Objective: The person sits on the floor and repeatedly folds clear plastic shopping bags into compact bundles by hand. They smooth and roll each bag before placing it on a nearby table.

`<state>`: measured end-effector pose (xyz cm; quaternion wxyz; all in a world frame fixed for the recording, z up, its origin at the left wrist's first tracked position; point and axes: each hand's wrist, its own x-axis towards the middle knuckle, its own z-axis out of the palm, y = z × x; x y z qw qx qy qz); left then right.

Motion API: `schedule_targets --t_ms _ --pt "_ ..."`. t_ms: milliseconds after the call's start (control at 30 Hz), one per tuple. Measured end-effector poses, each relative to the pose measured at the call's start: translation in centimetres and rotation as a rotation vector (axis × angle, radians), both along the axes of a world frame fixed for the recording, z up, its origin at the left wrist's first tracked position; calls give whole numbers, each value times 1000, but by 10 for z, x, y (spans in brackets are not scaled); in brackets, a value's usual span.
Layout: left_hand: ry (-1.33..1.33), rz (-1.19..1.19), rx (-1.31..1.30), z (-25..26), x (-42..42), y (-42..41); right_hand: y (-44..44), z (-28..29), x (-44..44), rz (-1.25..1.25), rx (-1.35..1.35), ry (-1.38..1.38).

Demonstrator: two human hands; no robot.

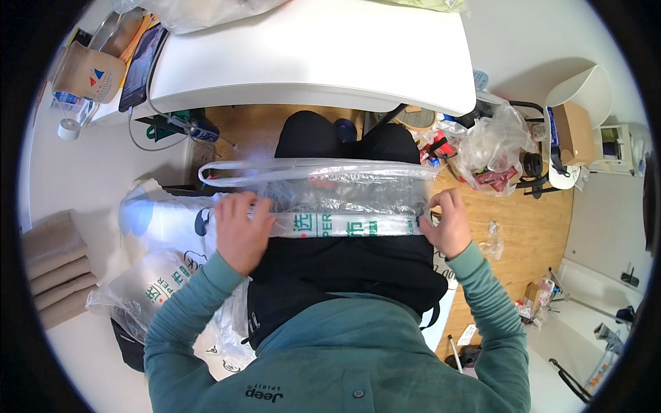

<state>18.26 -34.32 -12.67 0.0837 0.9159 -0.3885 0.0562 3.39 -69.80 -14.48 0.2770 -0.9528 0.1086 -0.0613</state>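
A translucent plastic bag [356, 191] with green printing stretches crosswise over my lap. Its near edge is folded into a long flat white strip, while the far part lies loose, with a handle loop at the left. At the bag's left end, my left hand [241, 232] holds the strip between thumb and fingers; it is slightly blurred and its fingertips are partly hidden. My right hand [446, 223] pinches the right end, thumb and forefinger close together. Beneath the bag are my black trousers [304, 134] and a black garment or bag [341, 266] across my lap.
Ahead stands a white table [320, 51] with a phone [144, 67] and a beige cup-like container [90, 72] at its left. Another printed plastic bag [165, 284] rests at my left near folded beige fabric [57, 268]. Plastic bags [490, 139] crowd the right beside a white chair [581, 95].
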Motion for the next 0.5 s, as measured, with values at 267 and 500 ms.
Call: schedule_targets --t_ms 267,500 --pt "260 -254 -294 -43 -32 -63 13 -3 7 258 -5 358" --pt "458 -31 -283 -39 -14 -78 53 -42 96 -390 83 -373"
